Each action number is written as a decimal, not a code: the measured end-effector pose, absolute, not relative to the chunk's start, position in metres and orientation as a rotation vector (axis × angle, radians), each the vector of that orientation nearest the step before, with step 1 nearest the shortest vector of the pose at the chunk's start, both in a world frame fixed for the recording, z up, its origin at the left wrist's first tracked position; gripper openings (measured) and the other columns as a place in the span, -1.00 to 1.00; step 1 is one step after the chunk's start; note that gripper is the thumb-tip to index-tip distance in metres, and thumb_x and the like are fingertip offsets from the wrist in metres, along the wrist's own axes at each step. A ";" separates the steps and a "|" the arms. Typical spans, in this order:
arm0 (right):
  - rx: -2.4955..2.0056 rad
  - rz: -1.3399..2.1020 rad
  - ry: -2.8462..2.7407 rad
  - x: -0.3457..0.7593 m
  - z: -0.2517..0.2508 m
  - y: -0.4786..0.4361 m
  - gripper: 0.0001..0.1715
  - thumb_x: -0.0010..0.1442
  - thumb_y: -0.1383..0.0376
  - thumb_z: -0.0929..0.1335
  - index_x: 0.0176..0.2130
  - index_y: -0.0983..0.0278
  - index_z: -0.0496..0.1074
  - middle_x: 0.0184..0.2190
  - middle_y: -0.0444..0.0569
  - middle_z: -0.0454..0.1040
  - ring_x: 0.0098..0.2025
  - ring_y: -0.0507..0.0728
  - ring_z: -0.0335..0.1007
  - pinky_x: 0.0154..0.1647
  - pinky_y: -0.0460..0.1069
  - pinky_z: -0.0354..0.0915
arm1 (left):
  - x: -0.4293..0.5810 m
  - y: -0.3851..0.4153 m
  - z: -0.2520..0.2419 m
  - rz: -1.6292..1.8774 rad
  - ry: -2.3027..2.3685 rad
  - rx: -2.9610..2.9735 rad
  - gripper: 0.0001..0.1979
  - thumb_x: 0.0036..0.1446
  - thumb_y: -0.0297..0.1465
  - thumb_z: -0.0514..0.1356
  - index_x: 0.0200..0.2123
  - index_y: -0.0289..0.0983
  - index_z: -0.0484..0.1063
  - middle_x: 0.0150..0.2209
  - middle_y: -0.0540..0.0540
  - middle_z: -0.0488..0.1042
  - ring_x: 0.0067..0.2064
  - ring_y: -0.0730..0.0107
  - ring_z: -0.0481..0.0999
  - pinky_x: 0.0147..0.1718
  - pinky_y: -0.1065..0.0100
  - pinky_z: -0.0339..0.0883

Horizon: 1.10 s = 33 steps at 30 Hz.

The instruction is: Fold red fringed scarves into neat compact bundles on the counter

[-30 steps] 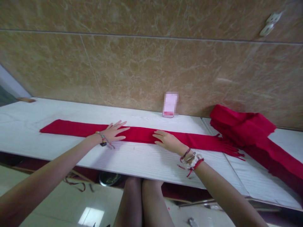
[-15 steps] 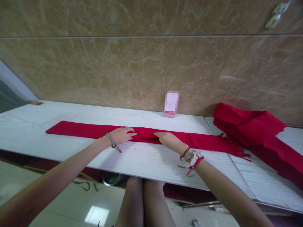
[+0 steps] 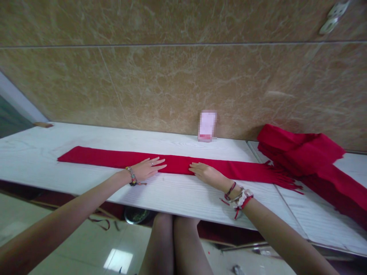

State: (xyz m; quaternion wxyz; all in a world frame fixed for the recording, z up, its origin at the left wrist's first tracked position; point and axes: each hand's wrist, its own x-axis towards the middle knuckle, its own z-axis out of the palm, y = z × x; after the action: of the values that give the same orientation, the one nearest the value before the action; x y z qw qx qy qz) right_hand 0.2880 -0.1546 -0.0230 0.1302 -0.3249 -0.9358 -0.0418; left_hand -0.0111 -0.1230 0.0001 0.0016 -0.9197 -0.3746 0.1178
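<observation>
A red scarf (image 3: 174,164), folded into a long narrow strip, lies lengthwise along the white table (image 3: 177,194). Its fringe spreads out at the right end. My left hand (image 3: 147,168) rests on the scarf left of its middle, fingers outstretched and palm down; a ring and a beaded bracelet are on it. To the right, my right hand (image 3: 206,172) lies on the strip with its fingers extended flat. Several bracelets and a scrunchie circle the right wrist. Between the two hands the cloth looks smooth.
Another red scarf (image 3: 301,152) is heaped at the right, against the strip's fringe. A blurred pink-and-white upright item (image 3: 207,126) stands by the tiled wall (image 3: 160,84). A bowl (image 3: 136,215) sits below the table's front edge, left of my knees (image 3: 177,229).
The fold of cloth between my hands has flattened. My right hand has gone from curled fingers to stretched ones and moved slightly right. My left hand's fingers have spread.
</observation>
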 end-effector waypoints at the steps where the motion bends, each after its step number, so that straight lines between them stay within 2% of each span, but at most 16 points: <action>1: -0.957 -0.110 -2.720 0.288 -0.023 -0.155 -0.62 0.22 0.42 0.16 0.00 0.39 0.34 0.02 0.14 0.35 0.09 0.12 0.21 0.11 0.06 0.17 | -0.008 -0.124 0.004 0.371 -1.187 -2.890 -0.55 0.25 -0.38 -0.19 0.21 -0.10 -0.02 0.26 -0.09 -0.03 0.25 0.19 -0.10 0.10 0.01 -0.05; 5: -1.015 -0.106 -2.718 0.286 -0.023 -0.158 -0.60 0.24 0.35 0.16 0.06 0.32 0.29 0.08 0.10 0.28 0.16 0.13 0.09 0.16 0.12 0.06 | 0.013 -0.126 0.011 0.331 -1.194 -2.889 -0.54 0.24 -0.29 -0.13 0.21 -0.05 -0.04 0.27 -0.08 -0.11 0.26 0.10 -0.18 0.10 -0.13 -0.21; 9: -1.076 -0.068 -2.766 0.287 -0.020 -0.163 -0.54 0.26 0.21 0.14 0.15 0.18 0.16 0.18 0.05 0.12 0.23 0.19 -0.07 0.16 0.25 -0.07 | 0.031 -0.126 0.005 0.384 -1.231 -2.928 -0.50 0.21 -0.18 -0.10 0.21 -0.01 -0.06 0.29 -0.07 -0.21 0.26 -0.06 -0.28 0.05 -0.24 -0.22; 13: -1.135 0.059 -2.819 0.295 -0.011 -0.169 -0.53 0.27 0.18 0.11 0.16 0.13 0.12 0.22 0.04 0.02 0.25 0.22 -0.15 0.17 0.28 -0.12 | 0.029 -0.126 0.001 0.438 -1.235 -2.942 -0.50 0.18 -0.15 -0.07 0.19 0.04 -0.03 0.29 -0.05 -0.25 0.25 -0.15 -0.30 0.04 -0.28 -0.26; 18: -1.301 0.165 -2.659 0.287 -0.001 -0.167 -0.51 0.30 0.21 0.04 0.16 0.23 0.12 0.21 0.07 0.07 0.24 0.17 -0.11 0.18 0.23 -0.10 | 0.026 -0.126 0.006 0.415 -1.228 -2.959 -0.53 0.19 -0.17 -0.07 0.18 0.07 -0.01 0.29 -0.04 -0.21 0.25 -0.17 -0.29 0.03 -0.29 -0.25; 23: -1.518 0.021 -2.531 0.260 -0.007 -0.159 -0.42 0.26 0.13 0.10 0.20 0.31 0.02 0.22 0.12 0.01 0.24 0.28 -0.15 0.14 0.32 -0.06 | 0.040 -0.124 0.006 0.348 -1.155 -2.938 -0.53 0.22 -0.23 -0.11 0.20 0.01 -0.03 0.29 -0.08 -0.19 0.26 -0.05 -0.30 0.05 -0.26 -0.29; 28: -1.636 -0.060 -2.592 0.279 -0.014 -0.163 -0.42 0.27 0.13 0.07 0.21 0.30 0.00 0.23 0.10 0.01 0.23 0.28 -0.11 0.11 0.35 -0.03 | 0.038 -0.119 -0.003 0.384 -1.156 -2.949 -0.50 0.19 -0.16 -0.09 0.20 -0.02 -0.01 0.28 -0.12 -0.18 0.25 -0.16 -0.26 0.04 -0.26 -0.24; 33: -1.865 -0.252 -2.544 0.354 -0.013 -0.183 -0.51 0.27 0.23 0.09 0.14 0.29 0.15 0.20 0.19 0.05 0.21 0.34 -0.06 0.03 0.40 0.05 | 0.017 -0.110 -0.014 0.276 -1.064 -2.972 -0.52 0.18 -0.13 -0.10 0.18 0.02 0.04 0.27 -0.09 -0.13 0.24 -0.16 -0.21 0.04 -0.26 -0.21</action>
State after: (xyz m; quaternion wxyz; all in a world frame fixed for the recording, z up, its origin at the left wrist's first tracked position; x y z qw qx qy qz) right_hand 0.3540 -0.1835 -0.0133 -0.0115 -0.5893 -0.8039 -0.0796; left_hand 0.0174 -0.1096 -0.0138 -0.0138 -0.9378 -0.3358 0.0872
